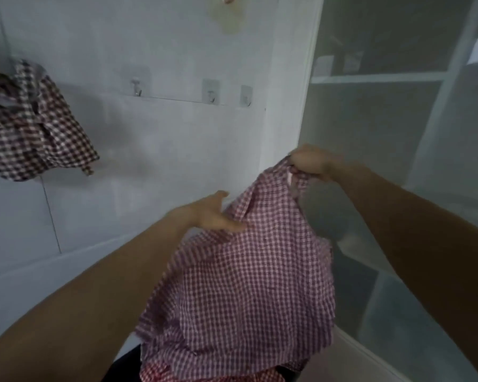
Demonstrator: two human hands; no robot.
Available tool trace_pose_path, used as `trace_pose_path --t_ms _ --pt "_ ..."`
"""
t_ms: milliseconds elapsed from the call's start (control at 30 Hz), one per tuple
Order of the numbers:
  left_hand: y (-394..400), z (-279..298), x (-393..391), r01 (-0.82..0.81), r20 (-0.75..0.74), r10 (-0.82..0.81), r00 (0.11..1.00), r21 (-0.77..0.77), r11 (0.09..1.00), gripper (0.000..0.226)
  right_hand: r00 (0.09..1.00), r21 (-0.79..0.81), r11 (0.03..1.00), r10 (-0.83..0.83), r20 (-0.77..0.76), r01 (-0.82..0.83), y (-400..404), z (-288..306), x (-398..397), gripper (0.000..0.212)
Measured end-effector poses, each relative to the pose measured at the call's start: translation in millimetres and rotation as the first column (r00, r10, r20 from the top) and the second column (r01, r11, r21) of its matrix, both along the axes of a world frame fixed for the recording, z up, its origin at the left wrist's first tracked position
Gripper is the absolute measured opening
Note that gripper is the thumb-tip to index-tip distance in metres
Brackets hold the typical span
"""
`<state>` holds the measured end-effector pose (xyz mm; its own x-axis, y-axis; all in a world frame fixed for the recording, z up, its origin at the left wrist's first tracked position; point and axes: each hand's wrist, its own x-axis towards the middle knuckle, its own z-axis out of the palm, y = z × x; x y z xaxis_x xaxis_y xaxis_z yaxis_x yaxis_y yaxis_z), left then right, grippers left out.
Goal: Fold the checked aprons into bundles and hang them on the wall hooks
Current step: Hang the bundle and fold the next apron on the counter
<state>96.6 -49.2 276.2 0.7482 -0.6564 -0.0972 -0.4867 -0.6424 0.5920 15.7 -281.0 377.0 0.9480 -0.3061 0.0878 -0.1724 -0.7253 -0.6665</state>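
Pink-and-white checked apron [246, 285] is nowhere near a bundle yet, just hanging loose and crumpled in front of the wall. The right hand [309, 162] pinches its top corner up high, while the left hand [215, 213] lies flat and open against the upper edge. One darker checked apron [33, 125] already hangs far left; three wall hooks [211, 92] look free, so I'd guess we're partway.
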Motion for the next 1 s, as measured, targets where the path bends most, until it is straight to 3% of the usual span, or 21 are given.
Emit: trace_pose_path --t_ms 67,133,167,267,333,433,567,667,767,900,933,1000 --pt "-32.0 1.3 -19.5 0.106 -0.007 -0.115 0.993 -0.340 0.935 0.086 0.996 -0.045 0.995 0.087 0.032 -0.086 28.4 2.2 3.4 0.015" --pt "-47.8 5.8 -26.8 0.057 0.108 -0.003 0.994 -0.507 0.860 0.034 0.983 -0.091 0.984 0.161 0.090 -0.152 48.8 4.6 0.9 0.020" --pt "-48.8 8.1 -24.8 0.020 0.147 0.072 0.987 -0.546 0.838 0.019 0.975 -0.093 0.981 0.182 0.126 -0.171 52.8 5.3 0.1 0.023" --pt "-36.9 14.9 -10.3 0.005 0.223 0.162 0.961 -0.599 0.801 0.033 0.972 -0.123 0.979 0.180 0.152 -0.162 39.1 0.0 -2.9 0.025" --pt "-20.9 24.2 -0.8 0.000 0.268 0.203 0.942 -0.603 0.797 0.019 0.985 -0.229 0.958 0.172 -0.017 -0.171 17.7 -13.7 -6.0 0.028" --pt "-4.9 38.4 13.1 0.005 0.387 0.260 0.885 -0.565 0.825 0.009 0.917 -0.293 0.921 0.137 -0.375 -0.258 -10.8 -42.9 -8.0 0.027" --pt "8.6 55.1 20.8 -0.046 0.435 0.359 0.826 -0.582 0.812 0.026 0.878 -0.337 0.911 0.054 -0.476 -0.239 -37.8 -69.2 -6.5 0.015" --pt "17.8 60.5 25.0 -0.108 0.455 0.428 0.781 -0.576 0.810 0.027 0.942 -0.346 0.935 -0.042 -0.332 -0.080 -59.9 -77.4 -5.5 0.011" --pt "19.6 51.0 29.5 -0.168 0.445 0.467 0.764 -0.563 0.810 0.021 0.984 -0.321 0.947 -0.074 -0.159 0.019 -76.5 -70.9 -5.2 0.031" --pt "19.3 36.1 35.0 -0.285 0.356 0.547 0.758 -0.573 0.768 0.017 0.999 -0.022 1.000 -0.011 -0.043 0.010 -87.6 -51.8 -13.4 0.036" --pt "20.3 34.3 37.0 -0.317 0.325 0.566 0.758 -0.574 0.755 0.017 0.999 -0.038 0.999 0.012 -0.045 -0.014 -90.2 -47.1 -16.5 0.035" --pt "24.5 32.8 39.3 -0.391 0.230 0.619 0.751 -0.601 0.697 0.019 0.992 -0.228 0.972 0.018 -0.123 -0.046 -94.0 -40.7 -24.3 0.028"
